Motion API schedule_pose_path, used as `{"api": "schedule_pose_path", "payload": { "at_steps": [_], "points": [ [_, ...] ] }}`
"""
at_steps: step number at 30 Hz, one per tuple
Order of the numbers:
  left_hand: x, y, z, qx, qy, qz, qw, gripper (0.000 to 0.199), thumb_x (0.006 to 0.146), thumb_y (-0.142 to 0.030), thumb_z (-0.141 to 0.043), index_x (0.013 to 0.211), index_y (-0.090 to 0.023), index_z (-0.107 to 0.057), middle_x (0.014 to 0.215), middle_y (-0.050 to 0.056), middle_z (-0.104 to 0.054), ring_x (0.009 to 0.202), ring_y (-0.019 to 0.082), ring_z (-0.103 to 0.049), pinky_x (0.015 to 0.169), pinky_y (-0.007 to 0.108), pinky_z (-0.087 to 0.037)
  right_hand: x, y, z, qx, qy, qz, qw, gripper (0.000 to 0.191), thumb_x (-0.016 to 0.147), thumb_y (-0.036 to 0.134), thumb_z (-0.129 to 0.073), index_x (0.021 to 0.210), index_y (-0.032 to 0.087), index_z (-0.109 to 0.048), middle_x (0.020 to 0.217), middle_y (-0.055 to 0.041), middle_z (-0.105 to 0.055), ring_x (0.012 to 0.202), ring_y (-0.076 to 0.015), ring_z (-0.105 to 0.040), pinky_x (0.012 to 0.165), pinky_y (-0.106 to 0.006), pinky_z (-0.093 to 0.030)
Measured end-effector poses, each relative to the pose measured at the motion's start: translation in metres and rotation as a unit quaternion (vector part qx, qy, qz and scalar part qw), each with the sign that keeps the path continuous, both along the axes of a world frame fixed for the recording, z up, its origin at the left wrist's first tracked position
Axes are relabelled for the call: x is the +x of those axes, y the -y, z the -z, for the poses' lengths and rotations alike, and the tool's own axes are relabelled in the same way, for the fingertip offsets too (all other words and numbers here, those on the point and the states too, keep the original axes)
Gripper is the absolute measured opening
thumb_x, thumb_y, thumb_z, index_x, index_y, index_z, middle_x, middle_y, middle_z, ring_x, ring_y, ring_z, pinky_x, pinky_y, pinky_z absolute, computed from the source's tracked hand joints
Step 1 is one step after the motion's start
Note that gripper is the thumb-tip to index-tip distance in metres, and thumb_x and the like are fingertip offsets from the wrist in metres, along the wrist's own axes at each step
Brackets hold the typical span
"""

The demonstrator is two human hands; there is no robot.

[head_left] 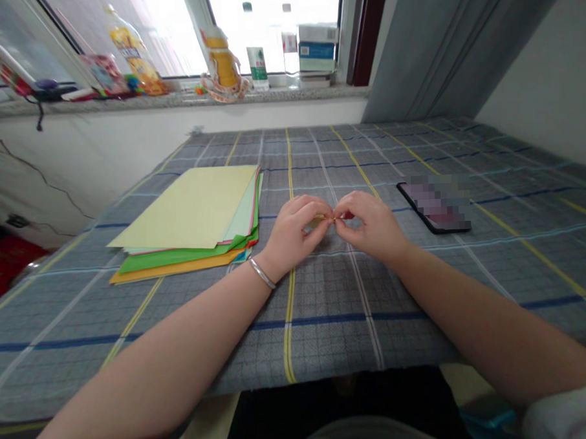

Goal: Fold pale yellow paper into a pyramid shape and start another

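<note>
Left hand [288,236] and right hand [371,226] pinch a thin orange strip [330,217], its long axis running sideways between the fingertips.

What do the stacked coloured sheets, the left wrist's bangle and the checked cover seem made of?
The stacked sheets look like matte coloured paper or thin card: thin flat edges, no shine. The bangle looks like polished silver-toned metal, from its bright sheen. The checked cover looks like woven fabric, draping softly at the edge; fibre unclear.
</note>
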State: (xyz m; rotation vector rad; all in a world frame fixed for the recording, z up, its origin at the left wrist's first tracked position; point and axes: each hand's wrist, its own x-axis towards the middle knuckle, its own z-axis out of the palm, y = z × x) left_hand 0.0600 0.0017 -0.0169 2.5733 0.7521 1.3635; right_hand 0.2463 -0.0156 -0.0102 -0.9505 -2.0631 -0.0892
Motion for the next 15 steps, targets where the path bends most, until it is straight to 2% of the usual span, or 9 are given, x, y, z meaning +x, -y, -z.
{"api": "schedule_pose_path", "payload": {
  "at_steps": [8, 15],
  "points": [
    [-0.0022, -0.0025, -0.0003, -0.001, 0.047, -0.003, 0.999, 0.007, 0.094, -0.023, -0.052, 0.090, -0.020, -0.056, 0.096, 0.004, -0.066, 0.095, 0.016, -0.061, 0.088, 0.034, -0.049, 0.0065, -0.0075, 0.0028, -0.020, -0.056, -0.033, 0.998, 0.011, 0.078, 0.013, -0.057, 0.075, 0.024, -0.056, 0.079, -0.0010, -0.064, 0.075, -0.0161, -0.059, 0.069, -0.032, -0.051],
    [-0.0047, -0.0083, 0.0049, -0.069, 0.097, -0.029, 0.992, 0.010, 0.097, -0.026, -0.049, 0.095, -0.020, -0.056, 0.101, 0.005, -0.069, 0.095, 0.015, -0.064, 0.086, 0.033, -0.052, 0.0077, -0.0072, 0.0032, -0.119, -0.162, -0.044, 0.979, 0.006, 0.078, 0.020, -0.059, 0.078, 0.024, -0.054, 0.097, -0.0027, -0.072, 0.090, -0.0182, -0.066, 0.064, -0.030, -0.053]
  ]
}}
